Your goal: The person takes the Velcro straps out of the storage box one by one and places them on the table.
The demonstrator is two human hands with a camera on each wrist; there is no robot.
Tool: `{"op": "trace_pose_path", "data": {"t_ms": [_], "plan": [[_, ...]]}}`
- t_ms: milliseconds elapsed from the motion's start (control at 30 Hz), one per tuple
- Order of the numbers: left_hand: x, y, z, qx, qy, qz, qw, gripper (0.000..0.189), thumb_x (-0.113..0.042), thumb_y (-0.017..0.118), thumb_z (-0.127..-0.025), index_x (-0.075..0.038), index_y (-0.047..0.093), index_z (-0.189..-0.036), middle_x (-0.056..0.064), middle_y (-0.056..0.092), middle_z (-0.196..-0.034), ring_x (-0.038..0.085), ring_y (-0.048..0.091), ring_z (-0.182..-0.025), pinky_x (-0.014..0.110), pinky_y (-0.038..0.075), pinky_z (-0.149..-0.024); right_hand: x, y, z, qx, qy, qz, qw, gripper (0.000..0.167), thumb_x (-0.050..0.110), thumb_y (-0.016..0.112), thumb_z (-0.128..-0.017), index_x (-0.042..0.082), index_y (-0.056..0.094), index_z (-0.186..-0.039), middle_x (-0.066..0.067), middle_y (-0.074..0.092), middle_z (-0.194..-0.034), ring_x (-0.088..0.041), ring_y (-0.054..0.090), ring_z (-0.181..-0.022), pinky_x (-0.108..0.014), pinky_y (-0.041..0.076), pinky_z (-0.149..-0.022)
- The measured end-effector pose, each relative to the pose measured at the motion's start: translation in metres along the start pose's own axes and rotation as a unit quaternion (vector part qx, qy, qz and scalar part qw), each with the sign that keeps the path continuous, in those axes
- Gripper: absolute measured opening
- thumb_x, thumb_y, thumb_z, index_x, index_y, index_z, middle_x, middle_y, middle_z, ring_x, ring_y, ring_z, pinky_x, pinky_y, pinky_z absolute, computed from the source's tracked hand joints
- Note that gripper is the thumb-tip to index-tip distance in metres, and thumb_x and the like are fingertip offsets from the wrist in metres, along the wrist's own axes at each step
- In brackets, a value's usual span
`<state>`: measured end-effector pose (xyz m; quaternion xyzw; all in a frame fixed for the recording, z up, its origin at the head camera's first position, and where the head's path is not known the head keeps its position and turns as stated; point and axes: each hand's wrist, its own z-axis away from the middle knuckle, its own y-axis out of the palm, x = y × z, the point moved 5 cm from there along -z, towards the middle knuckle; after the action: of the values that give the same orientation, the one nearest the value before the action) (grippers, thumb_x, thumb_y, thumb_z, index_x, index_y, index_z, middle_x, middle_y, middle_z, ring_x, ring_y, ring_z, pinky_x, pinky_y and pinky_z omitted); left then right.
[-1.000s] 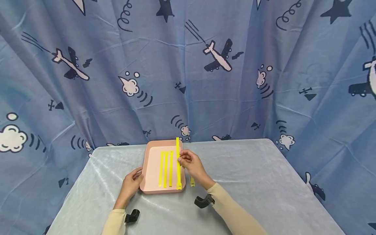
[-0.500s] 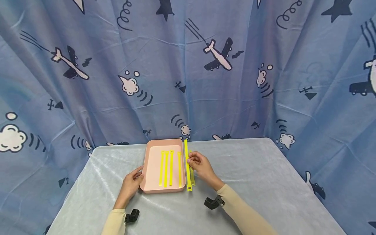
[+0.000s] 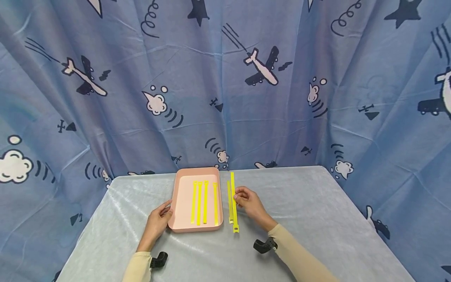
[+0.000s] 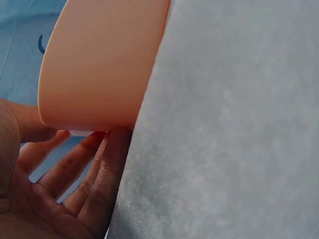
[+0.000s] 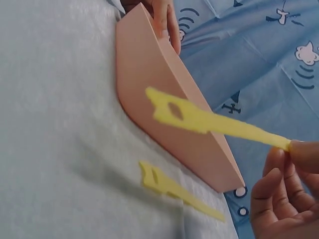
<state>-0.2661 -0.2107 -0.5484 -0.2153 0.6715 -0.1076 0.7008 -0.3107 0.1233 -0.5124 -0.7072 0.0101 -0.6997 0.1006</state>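
My right hand (image 3: pixel 251 203) pinches a yellow hook-and-loop cable tie (image 5: pixel 224 125) between thumb and fingers, its slotted end towards me. The tie hangs above the table, right of a pink tray (image 3: pixel 181 203). On the table below lies another yellow cable tie (image 3: pixel 230 199), also visible in the right wrist view. Several more yellow ties (image 3: pixel 199 203) lie lengthwise inside the tray, with a gap before the rightmost tie (image 3: pixel 215 203). My left hand (image 3: pixel 157 222) holds the tray's left side; in the left wrist view the thumb is by the rim and the fingers touch the wall.
A grey cloth covers the table (image 3: pixel 299 219). Behind its far edge hangs a blue curtain (image 3: pixel 183 78) with airplane prints. Each wrist wears a black camera mount (image 3: pixel 265 246).
My right hand has carried the pinched tie rightward, from above the tray's right side to beyond the tie on the table. The left hand and tray stay in place.
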Motion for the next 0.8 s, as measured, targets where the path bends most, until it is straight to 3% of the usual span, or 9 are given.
{"op": "trace_pose_path", "data": {"t_ms": [333,800], "plan": [[0.002,-0.001,0.003,0.000,-0.004,-0.004,1.0000,0.045,-0.012,0.056,-0.098,-0.007,0.052,-0.143,0.026,0.063,-0.128,0.035,0.065,-0.115,0.039,0.055,-0.090,-0.012,-0.014,-0.009,0.010,0.038,0.006,0.9992,0.021,0.005,0.060,-0.096,0.000,0.059,-0.116,-0.012,0.064,-0.092,-0.018,0.057,-0.077,-0.031,0.048,-0.069],[-0.001,-0.004,0.000,0.008,-0.001,-0.007,0.9999,0.044,-0.015,0.056,-0.099,-0.010,0.052,-0.143,0.024,0.063,-0.129,0.033,0.064,-0.116,0.035,0.055,-0.090,-0.021,-0.024,-0.023,-0.013,0.064,0.030,0.9974,0.019,0.006,0.060,-0.096,0.002,0.060,-0.116,-0.006,0.066,-0.090,-0.015,0.059,-0.077,-0.031,0.048,-0.068]]}}
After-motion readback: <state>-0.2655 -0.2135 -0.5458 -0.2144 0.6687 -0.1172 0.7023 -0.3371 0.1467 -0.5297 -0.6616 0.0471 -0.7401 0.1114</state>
